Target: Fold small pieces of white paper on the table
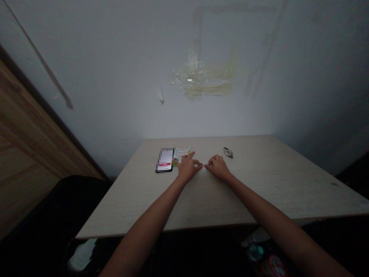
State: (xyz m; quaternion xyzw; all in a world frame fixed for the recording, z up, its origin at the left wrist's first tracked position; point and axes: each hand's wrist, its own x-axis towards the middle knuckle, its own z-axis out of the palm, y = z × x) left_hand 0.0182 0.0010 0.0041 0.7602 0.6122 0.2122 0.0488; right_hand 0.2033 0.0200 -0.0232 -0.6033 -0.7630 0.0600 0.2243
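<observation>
My left hand [188, 167] rests at the middle of the table, thumb and forefinger pinched together and its other fingers spread over a printed leaflet [182, 151]. Just to the right, my right hand [218, 167] is closed, its fingers curled and the thumb against them. Between the two sets of fingertips is a small whitish bit [203, 167], too small to name. A phone [165, 161] with a lit screen lies left of my left hand, beside the leaflet. Beyond my right hand is a small crumpled, dark-and-light piece [228, 152], its kind unclear.
The pale wooden table [138, 200] meets a wall [115, 77] with clear tape [198, 79] stuck on it. A wooden panel [31, 134] stands at the left. Below the front edge are dim items, among them a white piece [82, 256] at the left.
</observation>
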